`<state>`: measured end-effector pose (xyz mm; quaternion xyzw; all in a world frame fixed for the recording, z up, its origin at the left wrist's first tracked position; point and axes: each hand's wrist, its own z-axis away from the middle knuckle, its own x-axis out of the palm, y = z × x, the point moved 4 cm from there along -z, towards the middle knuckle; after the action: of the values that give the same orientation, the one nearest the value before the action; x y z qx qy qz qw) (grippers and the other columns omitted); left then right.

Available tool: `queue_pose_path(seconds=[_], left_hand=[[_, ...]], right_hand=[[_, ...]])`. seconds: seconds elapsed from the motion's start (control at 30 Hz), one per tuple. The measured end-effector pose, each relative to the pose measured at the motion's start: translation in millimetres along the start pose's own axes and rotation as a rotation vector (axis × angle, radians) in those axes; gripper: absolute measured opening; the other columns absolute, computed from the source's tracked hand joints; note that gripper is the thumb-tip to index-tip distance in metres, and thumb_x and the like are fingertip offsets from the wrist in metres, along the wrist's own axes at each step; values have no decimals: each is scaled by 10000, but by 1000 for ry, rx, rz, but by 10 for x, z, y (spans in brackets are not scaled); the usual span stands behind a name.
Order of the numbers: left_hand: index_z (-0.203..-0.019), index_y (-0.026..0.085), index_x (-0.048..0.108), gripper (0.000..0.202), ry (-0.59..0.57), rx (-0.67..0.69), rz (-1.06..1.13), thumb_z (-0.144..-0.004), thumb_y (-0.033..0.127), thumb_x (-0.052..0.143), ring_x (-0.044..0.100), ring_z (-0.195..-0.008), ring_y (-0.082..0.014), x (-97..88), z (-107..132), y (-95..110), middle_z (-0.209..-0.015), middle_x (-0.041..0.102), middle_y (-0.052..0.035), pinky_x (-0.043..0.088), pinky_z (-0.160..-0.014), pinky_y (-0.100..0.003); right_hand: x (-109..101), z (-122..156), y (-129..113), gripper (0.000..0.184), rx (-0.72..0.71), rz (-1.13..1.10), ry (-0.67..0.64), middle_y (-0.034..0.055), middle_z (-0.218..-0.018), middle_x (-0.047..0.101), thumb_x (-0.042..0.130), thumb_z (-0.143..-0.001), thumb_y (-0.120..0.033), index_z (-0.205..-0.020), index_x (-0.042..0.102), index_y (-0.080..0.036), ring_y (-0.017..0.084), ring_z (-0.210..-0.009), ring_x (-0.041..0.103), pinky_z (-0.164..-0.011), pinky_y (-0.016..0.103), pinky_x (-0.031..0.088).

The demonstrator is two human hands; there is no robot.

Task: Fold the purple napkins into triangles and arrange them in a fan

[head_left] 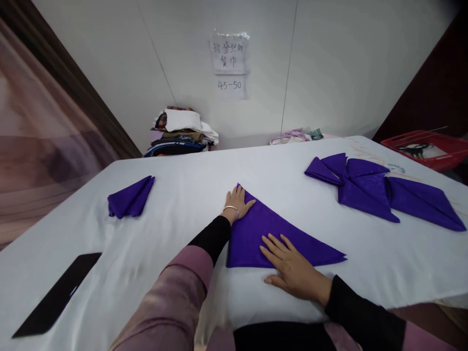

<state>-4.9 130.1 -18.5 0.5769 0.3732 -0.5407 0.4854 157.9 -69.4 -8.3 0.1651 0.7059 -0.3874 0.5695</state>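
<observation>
A purple cloth napkin [252,236] lies flat before me, folded into a triangle. Its top corner points away from me and its long tip points right. My left hand [237,202] rests spread on the napkin near that top corner, a bracelet at the wrist. My right hand [288,267] lies flat across the lower middle of the napkin, fingers stretched, with the thumb over the white cloth. Neither hand grips anything. At the left sits a folded purple napkin [132,197], narrowed into a pleated shape.
Several purple napkins [365,187] overlap at the right on the white tablecloth [175,195]. A dark flat panel [58,295] lies at the front left. Behind the table are stacked clothes [183,131], and a red basket [431,151] stands at right. A handwritten sign [230,63] hangs on the wall.
</observation>
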Motion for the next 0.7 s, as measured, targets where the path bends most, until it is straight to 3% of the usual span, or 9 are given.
queue_pose_path(seconds=[0.17, 0.5, 0.7], left_hand=[[-1429, 133, 275, 797, -13, 26, -7, -847, 673, 207, 99, -1421, -290, -19, -77, -34, -1541, 178, -139, 83, -1122, -542], [-1435, 140, 262, 824, -2, 21, 4, -832, 697, 186, 76, -1425, -285, 44, -208, -55, -1545, 165, -129, 68, -1132, -524], [-1438, 147, 255, 819, -95, -21, 149, -833, 695, 178, 85, -1425, -273, -105, -308, -109, -1547, 151, -119, 68, -1137, -498]], right_hand=[[19, -2, 13, 709, 1, -29, -15, 89, -1533, 184, 440, -882, -567, -1470, 214, -244, 290, -1407, 151, -1123, 557, 136], [42, 3, 16, 696, -27, -26, 33, 101, -1525, 209, 471, -883, -533, -1464, 249, -220, 315, -1392, 198, -1114, 562, 166], [57, 7, 35, 686, -23, 23, -8, 104, -1533, 182, 390, -902, -567, -1469, 224, -218, 290, -1409, 140, -1114, 553, 140]])
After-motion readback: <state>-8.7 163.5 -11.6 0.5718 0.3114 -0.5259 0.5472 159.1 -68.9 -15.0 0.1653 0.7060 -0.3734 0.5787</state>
